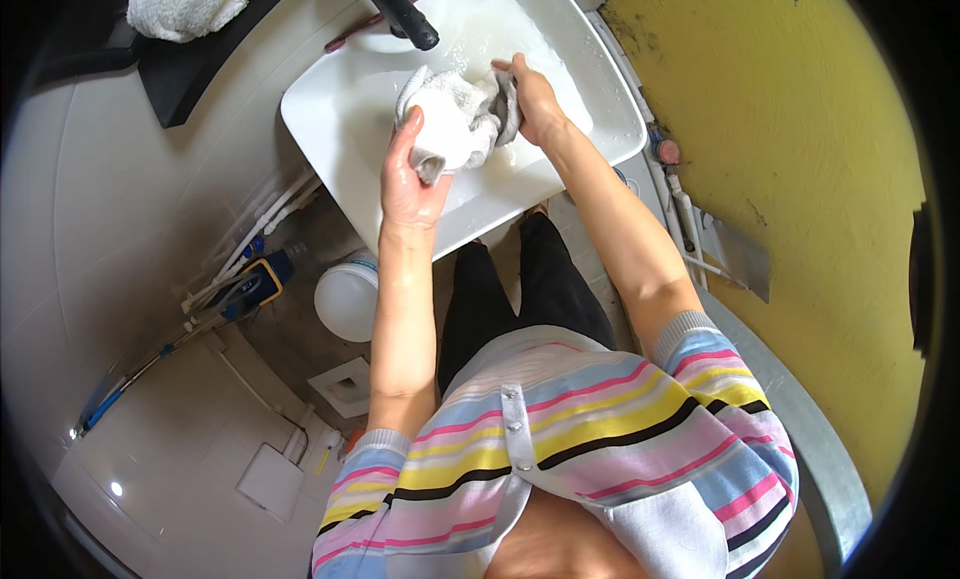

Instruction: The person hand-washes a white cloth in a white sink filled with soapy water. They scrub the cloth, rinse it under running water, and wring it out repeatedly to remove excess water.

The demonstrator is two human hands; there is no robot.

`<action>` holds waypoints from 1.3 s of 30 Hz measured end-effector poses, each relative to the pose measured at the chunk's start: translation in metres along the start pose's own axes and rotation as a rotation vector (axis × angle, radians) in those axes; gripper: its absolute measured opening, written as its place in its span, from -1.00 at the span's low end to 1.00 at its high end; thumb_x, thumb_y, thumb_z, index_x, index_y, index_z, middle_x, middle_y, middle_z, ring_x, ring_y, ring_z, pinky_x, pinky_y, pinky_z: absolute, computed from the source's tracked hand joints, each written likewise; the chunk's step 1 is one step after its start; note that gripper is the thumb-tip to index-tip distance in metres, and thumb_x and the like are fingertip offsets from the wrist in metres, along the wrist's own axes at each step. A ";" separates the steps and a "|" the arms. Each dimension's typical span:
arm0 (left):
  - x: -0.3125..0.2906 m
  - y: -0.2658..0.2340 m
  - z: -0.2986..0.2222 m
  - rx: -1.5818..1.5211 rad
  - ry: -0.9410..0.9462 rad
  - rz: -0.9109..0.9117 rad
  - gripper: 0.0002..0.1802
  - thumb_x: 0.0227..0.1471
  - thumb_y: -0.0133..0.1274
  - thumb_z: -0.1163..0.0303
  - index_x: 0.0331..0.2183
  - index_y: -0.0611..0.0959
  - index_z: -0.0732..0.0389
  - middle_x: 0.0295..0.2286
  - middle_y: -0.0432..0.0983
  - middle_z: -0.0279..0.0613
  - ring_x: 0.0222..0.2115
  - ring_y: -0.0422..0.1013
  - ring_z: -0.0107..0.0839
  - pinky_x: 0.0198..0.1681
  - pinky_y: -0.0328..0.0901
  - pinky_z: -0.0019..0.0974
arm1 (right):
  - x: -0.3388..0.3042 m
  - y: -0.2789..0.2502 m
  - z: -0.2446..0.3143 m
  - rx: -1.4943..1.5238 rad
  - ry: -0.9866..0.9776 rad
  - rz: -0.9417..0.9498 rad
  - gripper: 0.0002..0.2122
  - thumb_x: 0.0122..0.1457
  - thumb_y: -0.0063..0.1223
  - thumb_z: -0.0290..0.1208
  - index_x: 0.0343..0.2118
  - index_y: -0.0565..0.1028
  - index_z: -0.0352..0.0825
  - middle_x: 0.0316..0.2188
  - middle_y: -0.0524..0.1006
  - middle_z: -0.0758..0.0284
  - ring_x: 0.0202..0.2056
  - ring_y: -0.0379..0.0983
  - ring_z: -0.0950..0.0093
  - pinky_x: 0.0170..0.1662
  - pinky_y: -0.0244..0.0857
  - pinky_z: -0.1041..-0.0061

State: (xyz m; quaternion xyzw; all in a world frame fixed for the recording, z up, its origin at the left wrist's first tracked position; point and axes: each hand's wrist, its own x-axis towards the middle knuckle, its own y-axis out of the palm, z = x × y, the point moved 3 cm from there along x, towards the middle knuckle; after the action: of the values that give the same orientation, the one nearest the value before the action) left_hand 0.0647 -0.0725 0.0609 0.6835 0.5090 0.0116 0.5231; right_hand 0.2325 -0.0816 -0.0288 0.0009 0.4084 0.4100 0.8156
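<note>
Head view, looking straight down over a white rectangular sink (330,119) with rounded corners. A white cloth (455,124), wet and bunched, is held above the basin floor, just below the black tap spout (400,11).

Left hand (410,184): fingers curled round the lower left end of the cloth, thumb and fingertips closed on a grey-edged fold. Grip is firm; the hand sits over the near rim of the sink.

Right hand (535,104): fingers closed on the upper right end of the same cloth, knuckles toward the back of the basin. Both hands touch the cloth, which spans between them and appears twisted.

Basin surface is wet and glossy around the cloth. A thin pink stick-shaped item (375,21) lies on the back rim beside the tap; its kind cannot be told.

Surroundings: a folded white towel (185,4) rests on a dark shelf at upper left, well apart from the sink. Below the sink on the tiled floor stands a white round bucket (345,299). To its left lies a blue and yellow container (255,284); any label is too small to make out. White pipes (265,219) run under the basin. A square floor drain (345,387) sits near the bucket. The wall (800,159) on the right is yellow with chipped patches. The person wears a striped top (600,449) in pink, yellow, blue and black.
</note>
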 end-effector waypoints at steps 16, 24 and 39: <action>-0.001 -0.052 -0.016 0.017 -0.153 -0.194 -0.56 0.15 -0.07 0.20 -0.02 0.45 0.28 -0.09 0.44 -0.11 -0.03 0.37 -0.18 0.07 0.27 -0.03 | -0.094 0.059 0.013 -0.389 -0.602 0.241 -0.88 0.10 0.18 -0.39 -0.36 0.53 -0.30 -0.34 0.52 0.32 -0.31 0.45 0.46 -0.24 0.34 0.50; 0.026 -0.024 -0.004 0.086 0.089 -0.052 -0.44 0.26 -0.30 0.06 0.16 0.25 0.18 0.09 0.26 -0.23 0.11 0.21 -0.25 0.19 0.12 -0.14 | -0.066 0.092 -0.010 -0.837 -1.085 0.297 -0.62 0.16 -0.16 -0.48 0.08 0.37 -0.27 0.11 0.34 0.09 0.19 0.16 0.07 0.26 -0.06 0.14; 0.030 -0.028 0.000 0.017 0.058 -0.060 -0.47 0.27 -0.29 0.13 0.18 0.25 0.15 0.15 0.20 -0.14 0.19 0.11 -0.20 0.23 0.02 -0.02 | -0.076 0.072 -0.008 -1.002 -0.993 0.333 -0.54 0.15 -0.24 -0.60 0.14 0.32 -0.16 0.23 0.19 0.20 0.30 -0.09 0.12 0.32 -0.20 0.11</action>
State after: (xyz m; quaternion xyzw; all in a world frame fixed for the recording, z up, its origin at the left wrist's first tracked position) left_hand 0.0599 -0.0529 0.0250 0.6717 0.5444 0.0115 0.5023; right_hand 0.1543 -0.0869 0.0408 -0.1248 -0.2526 0.6179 0.7341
